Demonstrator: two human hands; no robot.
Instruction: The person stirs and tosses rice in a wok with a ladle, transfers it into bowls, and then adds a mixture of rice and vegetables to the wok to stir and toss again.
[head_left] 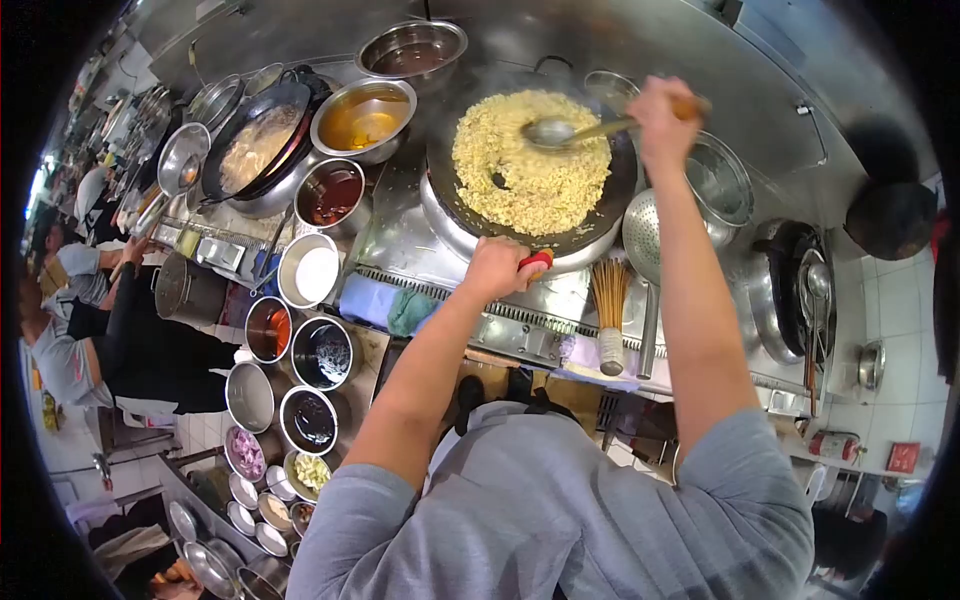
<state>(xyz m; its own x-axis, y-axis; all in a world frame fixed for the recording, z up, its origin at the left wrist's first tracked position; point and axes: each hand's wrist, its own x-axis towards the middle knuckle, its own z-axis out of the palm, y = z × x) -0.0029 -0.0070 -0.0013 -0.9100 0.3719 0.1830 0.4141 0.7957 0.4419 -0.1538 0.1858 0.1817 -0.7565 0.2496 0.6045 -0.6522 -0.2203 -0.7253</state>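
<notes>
We saw left hand (496, 270) closed round red grip (538, 261) at near side of wok (622, 180). Right hand (665, 112) clutched ladle (550, 133), motion-blurred, over yellow grainy food (520, 190) inside wok. Perforated skimmer (642, 237) lay right.

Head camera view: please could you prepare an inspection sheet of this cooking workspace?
Surface: steel stovetop, shiny; blue cloth and green cloth lie along its front edge.
Job's things: wok holding yellow, grainy food; ladle over the food, blurred.
Clutter: bamboo brush and perforated strainer right of the wok; amber-liquid bowl and sauce containers left.
Hands: left hand grips a red item at the wok's near edge; right hand holds the ladle's handle.
Cables: none clearly seen.
Surroundings: another person and second wok at left.
</notes>
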